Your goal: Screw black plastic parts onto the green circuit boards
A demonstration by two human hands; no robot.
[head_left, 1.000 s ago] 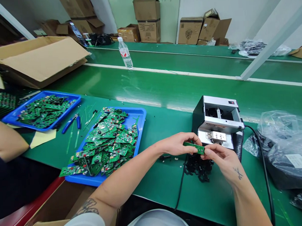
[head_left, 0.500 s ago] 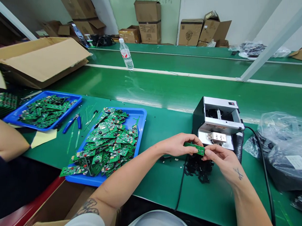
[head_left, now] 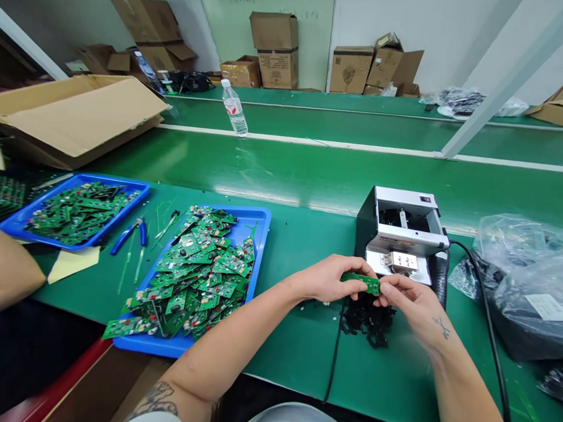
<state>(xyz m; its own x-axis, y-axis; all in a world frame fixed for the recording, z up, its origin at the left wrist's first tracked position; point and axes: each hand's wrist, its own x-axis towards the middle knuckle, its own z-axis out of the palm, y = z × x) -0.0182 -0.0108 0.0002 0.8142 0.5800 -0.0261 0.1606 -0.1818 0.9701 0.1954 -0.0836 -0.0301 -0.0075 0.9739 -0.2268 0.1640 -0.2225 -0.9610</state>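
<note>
A small green circuit board [head_left: 369, 284] is pinched between the thumb and fingers of my left hand [head_left: 337, 278]. My right hand [head_left: 409, 295] has its thumb and fingers closed at the board's right end; whether a small part sits between them is hidden. Just beyond both hands stands a silver and black bench machine [head_left: 403, 230] with a metal block on its front plate. Below the board lies a heap of small black parts [head_left: 370, 322] on the green table. Left of my forearm, a blue tray [head_left: 262, 227] holds a pile of similar circuit boards [head_left: 204, 270].
Farther left are a second blue tray [head_left: 143, 191] of boards, blue-handled cutters [head_left: 129, 235] and another person's arm [head_left: 10, 260]. Plastic bags [head_left: 532, 287] lie at the right, beside a black cable [head_left: 489, 326]. A water bottle [head_left: 235, 110] stands behind.
The view has tilted up slightly, so the scene sits a little lower. My hands keep nearly the same hold on the circuit board.
</note>
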